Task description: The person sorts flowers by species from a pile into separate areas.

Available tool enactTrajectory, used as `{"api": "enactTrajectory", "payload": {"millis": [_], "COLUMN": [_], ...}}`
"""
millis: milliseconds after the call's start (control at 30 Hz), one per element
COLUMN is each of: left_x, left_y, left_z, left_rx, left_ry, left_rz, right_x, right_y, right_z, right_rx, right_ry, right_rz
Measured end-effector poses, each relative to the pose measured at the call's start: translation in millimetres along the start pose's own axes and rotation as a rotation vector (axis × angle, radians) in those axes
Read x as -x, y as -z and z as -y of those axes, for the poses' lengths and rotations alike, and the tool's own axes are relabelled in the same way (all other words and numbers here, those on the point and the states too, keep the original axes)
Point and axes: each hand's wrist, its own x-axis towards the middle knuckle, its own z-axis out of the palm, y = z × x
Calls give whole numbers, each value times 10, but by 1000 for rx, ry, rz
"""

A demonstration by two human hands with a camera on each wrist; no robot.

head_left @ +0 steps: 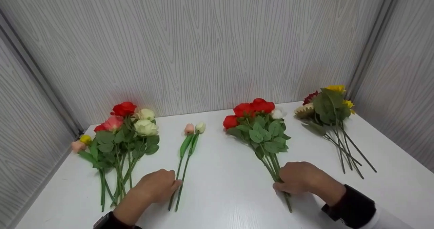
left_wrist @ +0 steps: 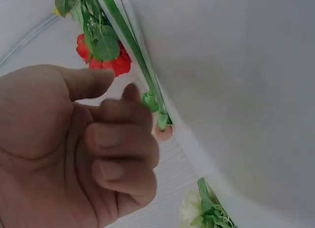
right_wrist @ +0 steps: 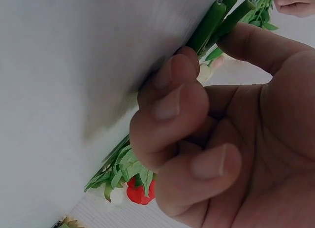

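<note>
My right hand (head_left: 298, 178) pinches the lower stems of a bunch of roses (head_left: 262, 132), red blooms with one white, lying on the white table. In the right wrist view, cut stem ends (right_wrist: 211, 28) show between thumb and forefinger, the other fingers curled. Two tulips (head_left: 191, 137), one pink and one white, lie side by side at the middle. Over their lower stems is my left hand (head_left: 157, 185), fingers loosely bent. The left wrist view shows a gap between its thumb and forefinger, with the tulip stems (left_wrist: 133, 43) passing beyond the fingertips.
At the left lies a mixed bunch (head_left: 125, 130) of red, pink and cream flowers, with yellow and peach tulips (head_left: 81, 143) at its side. Sunflower-like stems (head_left: 330, 108) with dark red, beige and yellow heads lie at the far right. Patterned grey panels (head_left: 203, 46) enclose the table.
</note>
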Motion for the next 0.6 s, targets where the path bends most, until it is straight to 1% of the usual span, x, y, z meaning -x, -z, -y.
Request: {"api": "enactTrajectory", "payload": {"millis": [67, 133, 233, 367, 467, 600], "left_x": [10, 20, 47, 107, 173, 264], "left_y": [7, 21, 46, 79, 121, 212], "left_z": [-4, 9, 68, 221, 382, 660], "left_rx": [31, 28, -13, -61, -55, -20], "left_ry": [-7, -8, -5, 13, 64, 167], "left_rz": [37, 30, -31, -121, -145, -119], "right_x": [1, 4, 6, 3, 0, -1], "right_y": [2, 4, 2, -9, -11, -6], "right_z": [2, -1, -8, -9, -4, -5], "right_rx": [-2, -3, -6, -10, -6, -5], "right_ry": [2, 5, 4, -4, -4, -3], "right_rz": [-3, -8, -11, -1, -2, -7]}}
